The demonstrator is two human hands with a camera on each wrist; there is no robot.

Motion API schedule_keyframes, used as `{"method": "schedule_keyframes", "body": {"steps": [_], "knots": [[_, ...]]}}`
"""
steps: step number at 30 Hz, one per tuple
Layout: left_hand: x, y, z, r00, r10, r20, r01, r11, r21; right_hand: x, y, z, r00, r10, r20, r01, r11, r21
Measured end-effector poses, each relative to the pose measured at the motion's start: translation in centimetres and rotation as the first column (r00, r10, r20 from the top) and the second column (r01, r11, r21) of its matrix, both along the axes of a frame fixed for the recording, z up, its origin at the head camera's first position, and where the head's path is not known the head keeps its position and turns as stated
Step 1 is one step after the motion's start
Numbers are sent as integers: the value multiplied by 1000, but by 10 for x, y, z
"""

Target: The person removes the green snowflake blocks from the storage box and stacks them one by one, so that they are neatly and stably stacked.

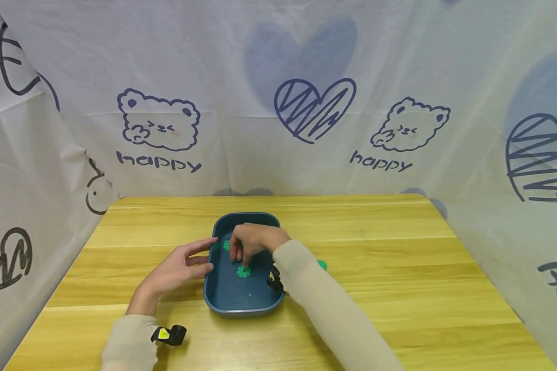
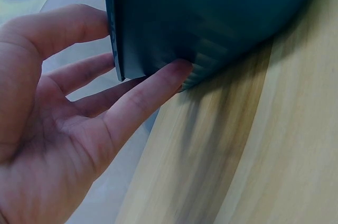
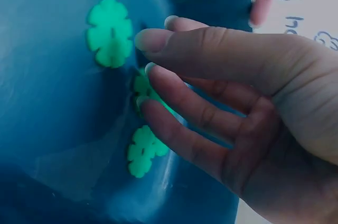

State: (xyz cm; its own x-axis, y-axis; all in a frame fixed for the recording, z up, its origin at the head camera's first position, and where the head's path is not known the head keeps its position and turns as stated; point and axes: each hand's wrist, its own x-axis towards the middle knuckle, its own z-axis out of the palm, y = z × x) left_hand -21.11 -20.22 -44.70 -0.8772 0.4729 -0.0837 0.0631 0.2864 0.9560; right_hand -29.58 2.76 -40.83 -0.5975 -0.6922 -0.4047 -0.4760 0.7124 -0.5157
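A dark blue tray (image 1: 241,304) with raised walls stands on the table. Inside it lie green snowflake-shaped plastic discs (image 3: 110,33), with notched rims; in the right wrist view another disc (image 3: 141,152) lies lower down, and a further disc (image 3: 141,89) is partly behind fingers. My right hand (image 1: 255,239) is over the tray's interior, fingers bent down and thumb apart from them, with nothing visible between them. At the tray's left side, my left hand (image 1: 183,265) touches the wall with extended fingers; in the left wrist view one fingertip (image 2: 179,68) rests against the outer wall.
Right of the tray, another green disc (image 1: 322,265) lies on the wooden table (image 1: 399,268), partly hidden by the right sleeve. A white printed cloth (image 1: 241,154) hangs behind the table and at both sides.
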Motion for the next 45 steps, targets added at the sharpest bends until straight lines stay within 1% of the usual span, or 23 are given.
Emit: {"method": "schedule_keyframes", "body": {"steps": [5, 9, 16, 23, 27, 34, 36, 42, 45], "knots": [[0, 0, -1, 1000, -9, -4, 9, 1000, 7, 3, -3, -7, 1000, 7, -22, -6, 999, 43], [0, 0, -1, 1000, -10, -4, 10, 1000, 5, 6, -4, -10, 999, 10, -46, -6, 998, 68], [1, -1, -2, 1000, -13, -7, 13, 1000, 9, 10, -7, -10, 997, 21, -68, -14, 995, 94], [1, -1, -3, 1000, -11, -8, 11, 1000, 18, 18, -11, -6, 994, 17, -104, -3, 990, 138], [0, -1, -3, 1000, -15, -10, 15, 1000, 22, 20, -12, -5, 995, 9, -103, 5, 990, 139], [1, -1, -1, 1000, -13, -14, 13, 1000, 12, 18, -14, -8, 996, 26, -80, -20, 997, 72], [1, -1, 0, 1000, -11, -11, 11, 1000, 9, 18, -15, -8, 996, 35, -76, -30, 997, 75], [0, -1, 1, 1000, -12, -8, 12, 1000, 10, 22, -20, -8, 991, 93, -98, -83, 991, 102], [0, -1, 2, 1000, -14, -7, 15, 1000, 15, 24, -22, -8, 991, 97, -93, -88, 991, 99]]}}
